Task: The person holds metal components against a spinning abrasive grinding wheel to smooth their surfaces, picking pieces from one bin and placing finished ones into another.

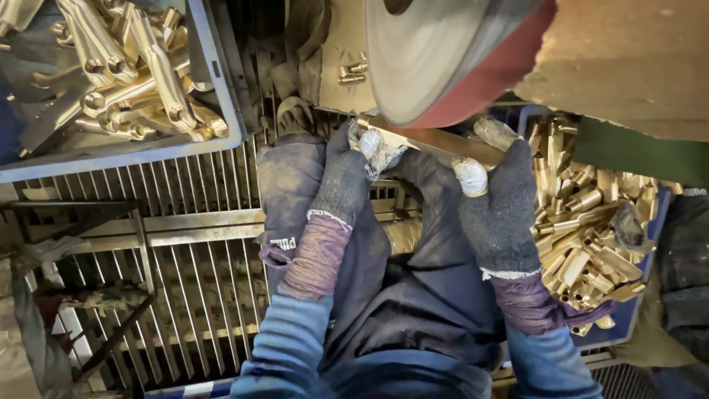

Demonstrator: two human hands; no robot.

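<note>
Both hands wear dark knit gloves with taped fingertips. My left hand (347, 177) and my right hand (496, 201) grip the two ends of a long flat brass piece (436, 142). They press it up against the red-rimmed edge of a large grinding wheel (443, 55) at the top centre. My lap, covered by a dark apron (413, 295), lies below the hands.
A blue-grey crate (214, 74) at the upper left holds several brass handle-shaped parts (133, 66). A blue bin (635, 310) at the right is full of small brass pieces (583, 222). A metal floor grate (192, 266) spreads under the left side.
</note>
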